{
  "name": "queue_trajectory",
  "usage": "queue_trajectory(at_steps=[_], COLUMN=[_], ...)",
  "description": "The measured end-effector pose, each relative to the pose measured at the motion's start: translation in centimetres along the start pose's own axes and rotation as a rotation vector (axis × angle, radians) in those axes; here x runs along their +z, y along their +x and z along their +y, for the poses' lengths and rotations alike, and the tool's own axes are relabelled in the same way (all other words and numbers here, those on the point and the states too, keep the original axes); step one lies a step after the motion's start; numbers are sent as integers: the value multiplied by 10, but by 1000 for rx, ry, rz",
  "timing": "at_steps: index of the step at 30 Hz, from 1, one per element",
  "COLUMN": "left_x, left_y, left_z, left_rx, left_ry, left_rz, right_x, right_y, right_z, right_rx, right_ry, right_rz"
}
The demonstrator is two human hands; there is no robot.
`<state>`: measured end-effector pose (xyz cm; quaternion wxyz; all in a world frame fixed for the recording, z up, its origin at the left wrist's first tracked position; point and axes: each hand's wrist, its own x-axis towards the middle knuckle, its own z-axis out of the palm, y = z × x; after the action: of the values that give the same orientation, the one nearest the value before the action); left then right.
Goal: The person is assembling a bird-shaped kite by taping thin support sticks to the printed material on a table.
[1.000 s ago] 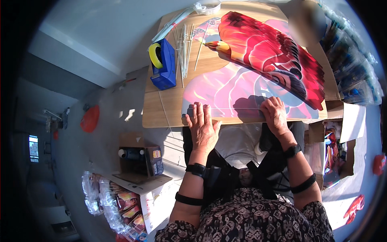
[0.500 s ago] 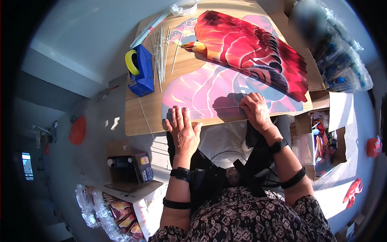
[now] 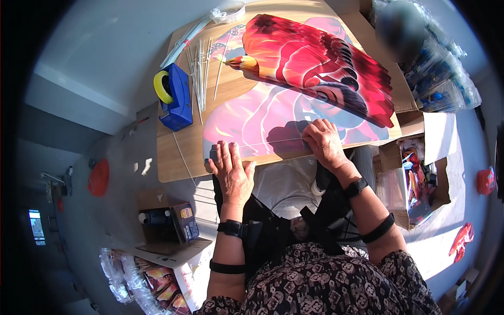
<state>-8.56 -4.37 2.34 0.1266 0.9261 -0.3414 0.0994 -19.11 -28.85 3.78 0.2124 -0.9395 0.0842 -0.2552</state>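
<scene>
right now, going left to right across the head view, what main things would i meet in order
Red-orange item on the floor, blue tape dispenser, left hand, right hand, open cardboard box on the right, small red item at the far right.

Pale pink swirled sheet (image 3: 236, 113), red feather-patterned cutout (image 3: 294, 58) (yellow at its tip (image 3: 242, 63)), blue tape dispenser (image 3: 180, 107).

craft workshop, wooden table (image 3: 169, 164), tape dispenser (image 3: 180, 100), thin sticks (image 3: 199, 79), open carton (image 3: 443, 181), bagged goods (image 3: 438, 73)

Sunlit grey floor (image 3: 123, 181), pale wall (image 3: 105, 47), wooden table (image 3: 167, 164), small bright window (image 3: 37, 227) at left
</scene>
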Motion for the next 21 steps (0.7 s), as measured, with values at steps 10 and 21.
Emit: queue_trajectory(at_steps=[10,21], left_x=[1,2], left_y=[1,0], left_z=[2,2], left_rx=[16,41], left_ry=[9,24], left_rz=[9,37], right_x=[9,17], right_y=[-9,-19], right_z=[-3,-12], right_rx=[5,38], right_ry=[-113,-65], right_rz=[74,152])
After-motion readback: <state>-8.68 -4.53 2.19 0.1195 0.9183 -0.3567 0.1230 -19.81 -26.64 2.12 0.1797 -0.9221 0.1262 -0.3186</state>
